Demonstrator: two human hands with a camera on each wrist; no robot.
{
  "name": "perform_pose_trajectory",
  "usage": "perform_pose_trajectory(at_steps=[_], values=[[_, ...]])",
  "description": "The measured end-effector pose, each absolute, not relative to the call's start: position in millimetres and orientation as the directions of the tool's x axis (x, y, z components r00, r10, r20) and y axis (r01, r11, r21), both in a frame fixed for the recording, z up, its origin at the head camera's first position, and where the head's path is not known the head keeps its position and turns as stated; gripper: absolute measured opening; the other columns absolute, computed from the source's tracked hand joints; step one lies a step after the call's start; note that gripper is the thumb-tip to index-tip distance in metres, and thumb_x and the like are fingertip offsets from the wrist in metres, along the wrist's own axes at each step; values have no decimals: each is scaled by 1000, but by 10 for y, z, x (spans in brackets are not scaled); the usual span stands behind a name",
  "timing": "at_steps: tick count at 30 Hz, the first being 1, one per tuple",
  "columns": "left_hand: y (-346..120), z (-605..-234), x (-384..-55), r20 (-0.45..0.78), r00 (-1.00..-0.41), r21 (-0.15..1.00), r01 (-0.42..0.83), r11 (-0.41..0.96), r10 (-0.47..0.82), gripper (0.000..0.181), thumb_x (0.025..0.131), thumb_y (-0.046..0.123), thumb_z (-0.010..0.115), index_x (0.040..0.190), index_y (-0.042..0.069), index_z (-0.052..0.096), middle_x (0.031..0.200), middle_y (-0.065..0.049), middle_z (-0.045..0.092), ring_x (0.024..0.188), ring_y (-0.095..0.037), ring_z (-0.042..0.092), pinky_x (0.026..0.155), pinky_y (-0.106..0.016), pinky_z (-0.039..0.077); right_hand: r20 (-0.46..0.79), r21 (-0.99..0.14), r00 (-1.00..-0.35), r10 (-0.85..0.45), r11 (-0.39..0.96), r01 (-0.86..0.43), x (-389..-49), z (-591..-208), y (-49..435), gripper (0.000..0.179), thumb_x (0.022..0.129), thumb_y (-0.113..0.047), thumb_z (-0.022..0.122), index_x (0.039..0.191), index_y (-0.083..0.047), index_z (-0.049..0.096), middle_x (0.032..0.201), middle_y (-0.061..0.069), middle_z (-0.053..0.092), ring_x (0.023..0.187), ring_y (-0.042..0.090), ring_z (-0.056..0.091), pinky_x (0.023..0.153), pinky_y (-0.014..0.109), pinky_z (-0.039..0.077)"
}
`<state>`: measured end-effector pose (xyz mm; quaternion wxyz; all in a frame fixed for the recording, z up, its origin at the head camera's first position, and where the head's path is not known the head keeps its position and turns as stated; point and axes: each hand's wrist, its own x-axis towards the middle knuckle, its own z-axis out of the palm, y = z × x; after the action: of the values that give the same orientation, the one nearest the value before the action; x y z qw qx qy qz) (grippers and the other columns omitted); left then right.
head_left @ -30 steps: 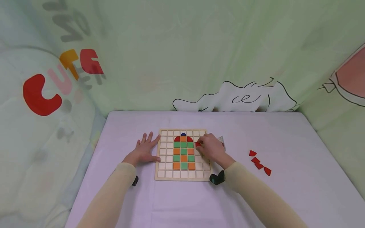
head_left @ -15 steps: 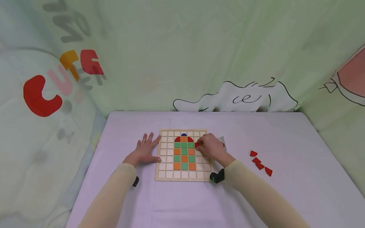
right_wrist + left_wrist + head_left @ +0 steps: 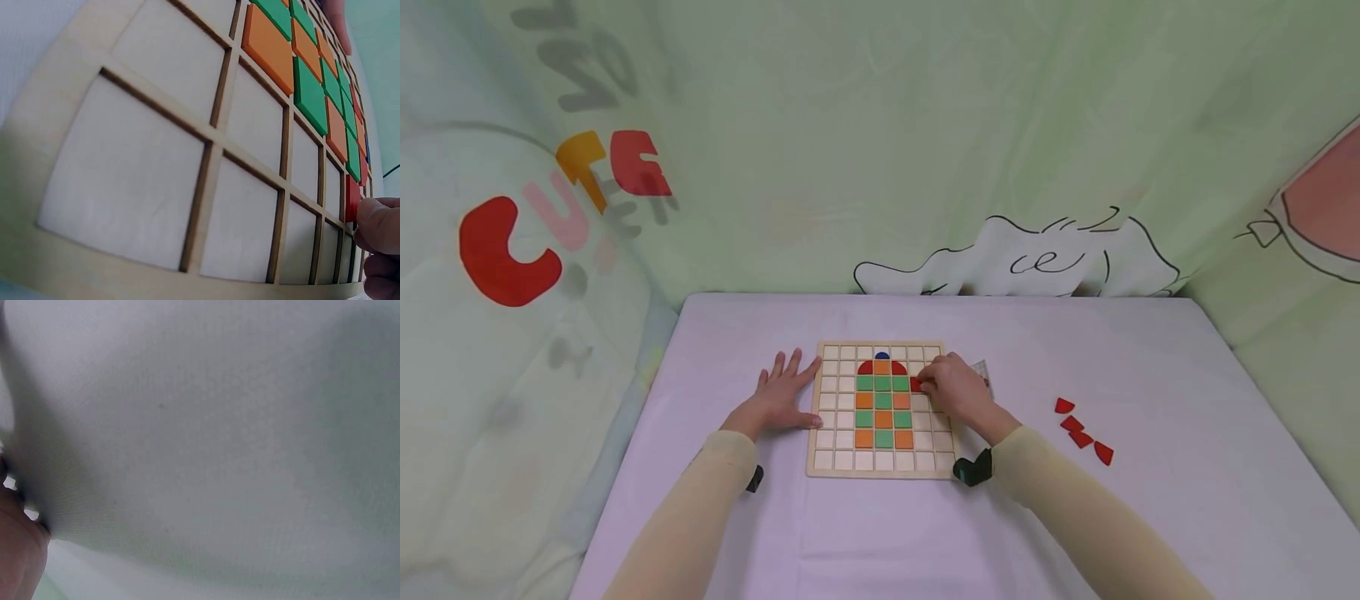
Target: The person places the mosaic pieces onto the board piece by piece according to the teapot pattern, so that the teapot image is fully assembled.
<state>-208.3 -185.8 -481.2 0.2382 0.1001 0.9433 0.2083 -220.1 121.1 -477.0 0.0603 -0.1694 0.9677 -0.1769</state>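
Head view: right hand [image 3: 959,388] pinches a red tile [image 3: 915,384] near the right edge of the board [image 3: 844,460]; left hand [image 3: 780,396], fingers spread, touches its left edge. I'd line the tile up before pressing flat.

Seven green tiles [image 3: 883,401], six orange tiles [image 3: 883,419], seven red tiles [image 3: 1064,406], apparently one blue [image 3: 882,356]
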Motion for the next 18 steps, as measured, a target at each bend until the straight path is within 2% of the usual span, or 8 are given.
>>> perform_pose_trajectory(at_steps=[4, 12, 15, 18], values=[[-1850, -4801, -2076, -402, -868, 442, 94, 892, 291, 106, 86, 37, 82, 165, 14, 16, 172, -22, -5, 158, -46, -13, 125, -66, -2, -42, -356, -929, -367, 875, -329, -2188, -4760, 1227, 14, 96, -8, 70, 105, -4, 80, 101, 10, 74, 93, 26, 59, 87, 40, 55], [-1824, -4805, -2050, -396, -873, 423, 101, 901, 284, 106, 85, 39, 83, 165, 14, 19, 172, -23, -1, 158, -47, -8, 125, -67, 1, -34, -366, -948, -316, 887, -283, -2093, -4782, 1321, 17, 97, -10, 69, 109, -4, 78, 102, 10, 73, 95, 26, 58, 86, 40, 55], [-1826, -4795, -2046, -397, -872, 418, 105, 902, 285, 105, 85, 39, 83, 165, 13, 18, 172, -23, -2, 158, -47, -9, 124, -67, 2, -22, -383, -951, -308, 881, -277, -2003, -4749, 1419, 17, 96, -8, 69, 110, -4, 77, 102, 10, 72, 97, 27, 60, 96, 45, 54], [-1832, -4770, -2046, -401, -872, 416, 100, 904, 281, 105, 86, 39, 82, 165, 14, 18, 172, -22, -3, 158, -47, -10, 125, -66, 1, 5, -389, -953, -302, 878, -280, -1888, -4742, 1565, 17, 94, -8, 72, 110, -4, 77, 104, 10, 74, 100, 27, 61, 98, 48, 54]])
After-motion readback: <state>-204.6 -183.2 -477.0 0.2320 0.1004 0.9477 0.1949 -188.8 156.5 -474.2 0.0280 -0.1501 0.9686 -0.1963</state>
